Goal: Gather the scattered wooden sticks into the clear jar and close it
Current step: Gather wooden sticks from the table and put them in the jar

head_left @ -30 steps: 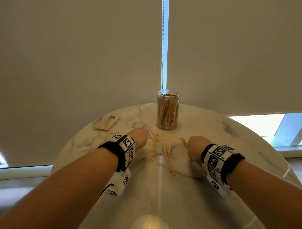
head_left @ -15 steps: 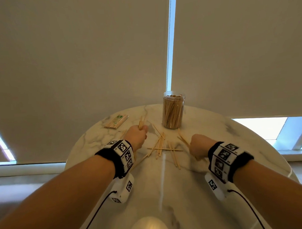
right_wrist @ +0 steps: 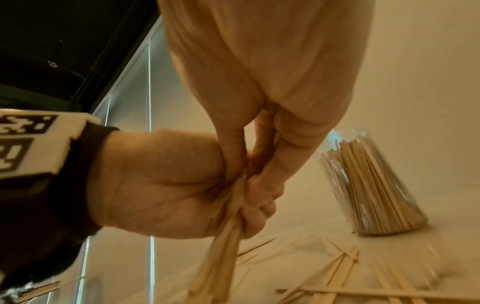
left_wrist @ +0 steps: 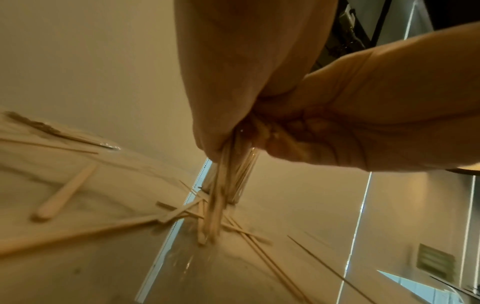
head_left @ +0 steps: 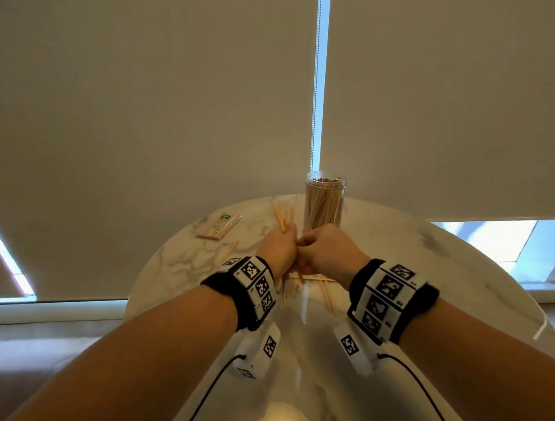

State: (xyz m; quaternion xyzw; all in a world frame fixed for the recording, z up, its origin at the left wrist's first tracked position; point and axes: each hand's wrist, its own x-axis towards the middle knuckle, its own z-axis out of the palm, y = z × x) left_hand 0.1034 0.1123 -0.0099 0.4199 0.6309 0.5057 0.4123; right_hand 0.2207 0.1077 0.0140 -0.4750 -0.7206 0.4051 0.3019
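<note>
Our left hand (head_left: 279,243) grips a bundle of sticks (head_left: 282,218) upright, tips fanning upward; our right hand (head_left: 326,245), touching it, pinches the same bundle. The open clear jar (head_left: 324,202) stands just beyond, nearer the right hand; loose sticks (head_left: 319,284) lie beneath.

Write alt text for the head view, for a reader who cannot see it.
Two hands meet over a round marble table: the left hand grips a bundle of sticks, and the right hand touches it. An open clear jar of sticks stands behind; loose sticks lie below the wrists.
</note>
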